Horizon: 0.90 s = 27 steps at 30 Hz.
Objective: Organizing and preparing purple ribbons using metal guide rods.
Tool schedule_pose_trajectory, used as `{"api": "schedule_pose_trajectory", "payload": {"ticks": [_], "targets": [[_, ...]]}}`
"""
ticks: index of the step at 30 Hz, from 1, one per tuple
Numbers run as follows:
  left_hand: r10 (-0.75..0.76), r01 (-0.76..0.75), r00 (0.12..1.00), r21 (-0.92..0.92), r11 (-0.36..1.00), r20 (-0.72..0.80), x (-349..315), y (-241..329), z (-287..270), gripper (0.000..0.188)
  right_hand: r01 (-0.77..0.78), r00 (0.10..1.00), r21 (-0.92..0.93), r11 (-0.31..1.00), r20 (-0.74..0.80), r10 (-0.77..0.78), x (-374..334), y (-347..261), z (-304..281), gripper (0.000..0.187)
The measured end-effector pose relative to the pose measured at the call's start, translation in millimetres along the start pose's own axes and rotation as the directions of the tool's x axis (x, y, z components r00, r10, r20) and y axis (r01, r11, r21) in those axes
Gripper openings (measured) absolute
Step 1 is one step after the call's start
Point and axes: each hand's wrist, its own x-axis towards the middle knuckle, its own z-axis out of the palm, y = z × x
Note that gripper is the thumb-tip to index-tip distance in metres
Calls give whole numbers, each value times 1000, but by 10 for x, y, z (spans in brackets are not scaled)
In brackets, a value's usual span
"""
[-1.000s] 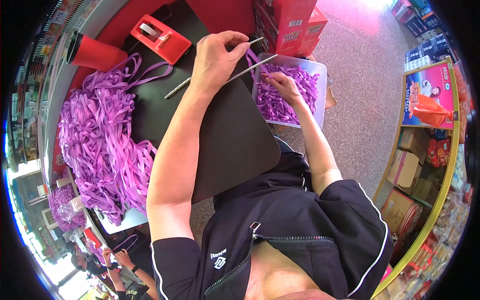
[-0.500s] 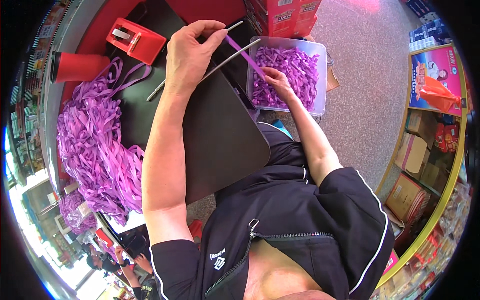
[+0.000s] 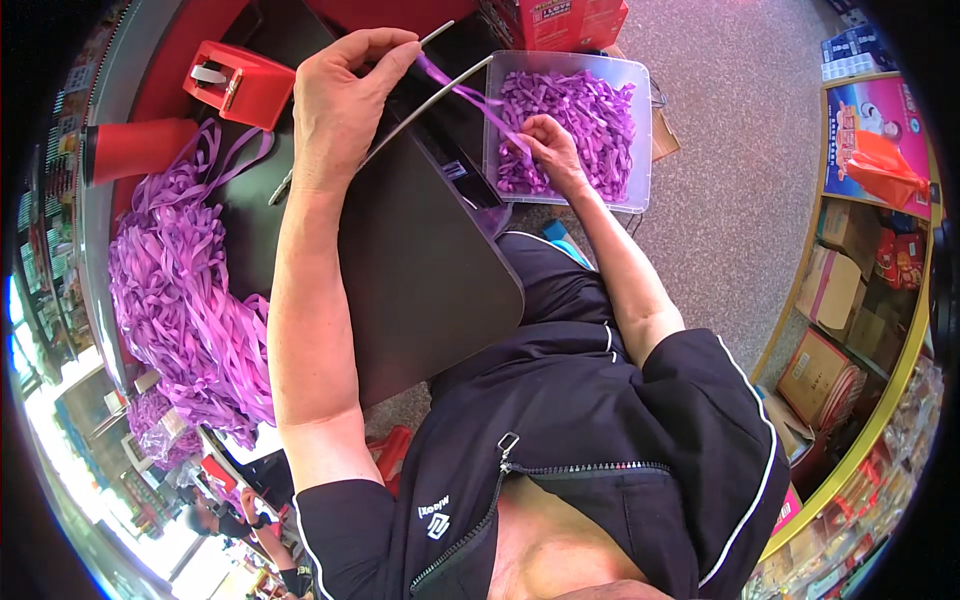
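My left hand [image 3: 345, 100] is raised over the dark table, thumb and fingers pinched on the end of a purple ribbon [image 3: 470, 94] beside the tip of a thin metal rod [image 3: 437, 32]. A second rod [image 3: 430, 100] slants close by, and the ribbon passes it on the way to my right hand [image 3: 552, 155]. That hand pinches the ribbon's other end above a clear plastic bin [image 3: 642, 170] of short purple ribbon pieces [image 3: 590, 120]. At the table's left lies a big heap of long purple ribbon [image 3: 185, 300].
A red tape dispenser [image 3: 240, 85] and a red cup-shaped thing [image 3: 140, 150] stand at the table's far left. Beyond the bin is a red carton [image 3: 560, 22]. Shelves with boxes [image 3: 825, 290] line the right side. Another person [image 3: 255, 525] shows at lower left.
The ribbon between my hands was one straight strip; now it shows as strands spread apart near my right hand. Both hands keep their pinch, and the whole view has shifted slightly.
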Motion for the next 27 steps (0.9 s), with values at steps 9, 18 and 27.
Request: {"api": "schedule_pose_trajectory", "payload": {"ticks": [9, 18, 27], "targets": [[17, -17, 1000, 23, 1000, -2, -2, 9, -2, 18, 37, 998, -211, 977, 49, -27, -134, -156, -118, 16], [23, -23, 1000, 30, 999, -6, 16, -23, 9, 18, 86, 995, -328, 941, 68, -68, -121, -332, 40, 43], [51, -52, 998, -17, 999, -21, 13, -30, 23, 20, 609, 785, -573, 549, 336, -520, 468, -1336, 876, 30]]}}
